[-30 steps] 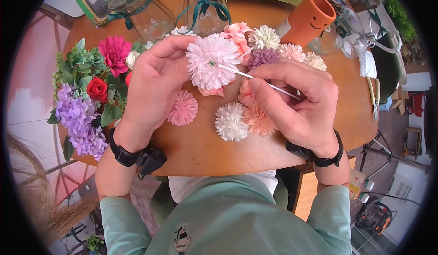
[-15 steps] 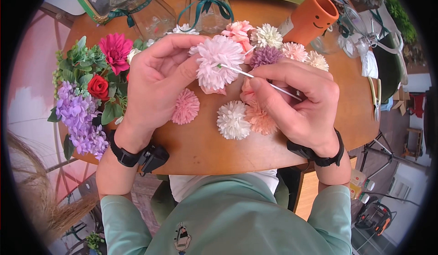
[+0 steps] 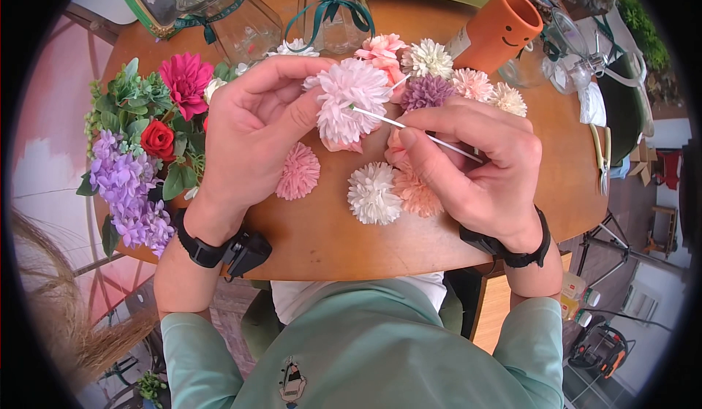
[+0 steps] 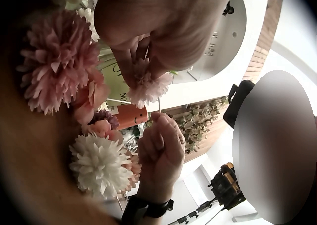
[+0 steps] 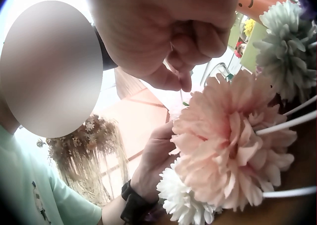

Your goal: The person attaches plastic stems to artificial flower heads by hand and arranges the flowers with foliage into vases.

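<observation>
The left hand (image 3: 256, 127) pinches a pale pink flower head (image 3: 349, 95) by its petals, raised over the table. Its green-centred underside faces the right hand (image 3: 486, 160), which pinches a thin white stem (image 3: 439, 140) between thumb and forefinger; the stem's tip meets the green centre. In the left wrist view the pale flower (image 4: 148, 88) hangs from the left fingers, with the right hand (image 4: 161, 145) just below at the stem. The right wrist view shows the right thumb and forefinger together at the stem, whose flower is mostly hidden behind a peach flower (image 5: 233, 140).
Loose flower heads, among them pink (image 3: 298, 171), white (image 3: 374, 193) and purple (image 3: 425, 92), lie around the hands. Mixed flowers (image 3: 121, 182) stand at the left. Glass vases (image 3: 245, 32) and an orange smiling pot (image 3: 497, 32) stand behind; pliers (image 3: 602, 160) lie at the right edge.
Compared with a second ago, the pale pink flower and the left fingers sit slightly further right in the head view. The hold of both hands looks the same.
</observation>
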`<action>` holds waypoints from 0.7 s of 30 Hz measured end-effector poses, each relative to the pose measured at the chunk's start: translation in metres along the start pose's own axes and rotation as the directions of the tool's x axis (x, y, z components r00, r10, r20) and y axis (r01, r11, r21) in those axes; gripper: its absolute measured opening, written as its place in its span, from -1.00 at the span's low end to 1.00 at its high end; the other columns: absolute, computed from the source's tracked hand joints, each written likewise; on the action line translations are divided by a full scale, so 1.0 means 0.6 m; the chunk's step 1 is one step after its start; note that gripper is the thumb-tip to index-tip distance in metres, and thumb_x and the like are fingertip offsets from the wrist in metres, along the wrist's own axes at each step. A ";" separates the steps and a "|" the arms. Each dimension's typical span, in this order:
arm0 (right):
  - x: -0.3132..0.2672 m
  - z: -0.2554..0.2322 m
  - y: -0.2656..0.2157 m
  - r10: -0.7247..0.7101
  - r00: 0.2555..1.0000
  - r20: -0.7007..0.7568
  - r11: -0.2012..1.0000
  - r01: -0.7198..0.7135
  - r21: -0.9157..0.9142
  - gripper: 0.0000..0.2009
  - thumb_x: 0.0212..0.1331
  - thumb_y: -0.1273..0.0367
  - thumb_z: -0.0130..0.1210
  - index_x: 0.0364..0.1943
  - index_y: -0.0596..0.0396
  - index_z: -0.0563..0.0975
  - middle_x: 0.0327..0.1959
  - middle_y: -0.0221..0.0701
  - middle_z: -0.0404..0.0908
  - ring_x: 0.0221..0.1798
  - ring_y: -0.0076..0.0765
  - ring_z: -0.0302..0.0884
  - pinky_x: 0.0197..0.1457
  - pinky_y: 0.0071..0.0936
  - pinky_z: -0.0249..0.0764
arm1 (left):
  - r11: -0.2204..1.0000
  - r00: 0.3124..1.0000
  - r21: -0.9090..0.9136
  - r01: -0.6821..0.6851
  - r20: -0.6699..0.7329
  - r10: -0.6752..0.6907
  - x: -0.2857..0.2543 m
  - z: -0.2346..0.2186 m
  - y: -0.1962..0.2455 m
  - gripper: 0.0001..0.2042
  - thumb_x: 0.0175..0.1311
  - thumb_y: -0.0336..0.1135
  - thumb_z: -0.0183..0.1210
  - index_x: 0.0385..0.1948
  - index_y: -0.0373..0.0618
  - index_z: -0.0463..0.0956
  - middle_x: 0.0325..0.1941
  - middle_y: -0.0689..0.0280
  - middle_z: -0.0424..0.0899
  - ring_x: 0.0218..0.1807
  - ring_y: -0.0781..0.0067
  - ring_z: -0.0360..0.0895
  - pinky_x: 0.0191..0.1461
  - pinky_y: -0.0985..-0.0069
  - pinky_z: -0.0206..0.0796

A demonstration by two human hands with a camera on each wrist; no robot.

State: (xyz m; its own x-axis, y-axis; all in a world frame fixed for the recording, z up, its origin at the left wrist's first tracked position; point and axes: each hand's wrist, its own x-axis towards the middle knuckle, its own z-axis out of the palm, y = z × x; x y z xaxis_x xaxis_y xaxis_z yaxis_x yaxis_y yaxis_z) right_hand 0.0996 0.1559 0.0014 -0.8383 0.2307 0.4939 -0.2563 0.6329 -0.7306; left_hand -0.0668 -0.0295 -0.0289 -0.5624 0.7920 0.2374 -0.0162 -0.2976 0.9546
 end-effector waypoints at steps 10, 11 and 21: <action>-0.007 0.003 -0.002 0.028 0.999 -0.032 0.998 -0.030 -0.052 -0.91 0.16 0.52 0.31 -0.26 0.17 0.75 -0.58 -0.35 0.61 -0.65 -0.46 0.46 -0.56 -0.47 0.35 | 0.990 0.994 0.108 -0.093 -0.038 0.098 0.001 0.008 0.002 -0.76 0.46 -0.63 0.20 0.11 -0.45 0.58 0.15 0.13 0.68 0.20 0.41 0.64 0.33 0.44 0.50; -0.007 0.004 -0.003 0.029 0.999 -0.033 0.998 -0.030 -0.052 -0.91 0.16 0.52 0.31 -0.26 0.17 0.75 -0.58 -0.35 0.61 -0.65 -0.46 0.46 -0.56 -0.47 0.35 | 0.990 0.995 0.107 -0.093 -0.037 0.097 0.001 0.007 0.002 -0.76 0.46 -0.63 0.20 0.11 -0.45 0.58 0.15 0.13 0.68 0.20 0.41 0.64 0.33 0.44 0.50; -0.012 0.004 -0.007 0.070 0.997 0.032 0.989 -0.065 -0.131 -0.91 0.23 0.54 0.29 -0.22 0.23 0.73 -0.47 -0.27 0.73 -0.48 -0.34 0.71 -0.42 -0.46 0.55 | 0.849 0.953 0.459 -0.261 -0.018 0.302 -0.004 0.016 0.009 -0.78 0.33 -0.71 0.28 -0.03 -0.37 0.67 0.14 0.14 0.68 0.12 0.45 0.66 0.12 0.55 0.59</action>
State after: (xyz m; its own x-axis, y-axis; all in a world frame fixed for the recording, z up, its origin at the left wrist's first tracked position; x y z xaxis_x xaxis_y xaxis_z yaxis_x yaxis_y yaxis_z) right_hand 0.1052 0.1499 -0.0004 -0.8692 0.2505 0.4263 -0.1358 0.7080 -0.6930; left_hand -0.0576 -0.0282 -0.0225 -0.5558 0.6551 0.5117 0.5124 -0.2147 0.8315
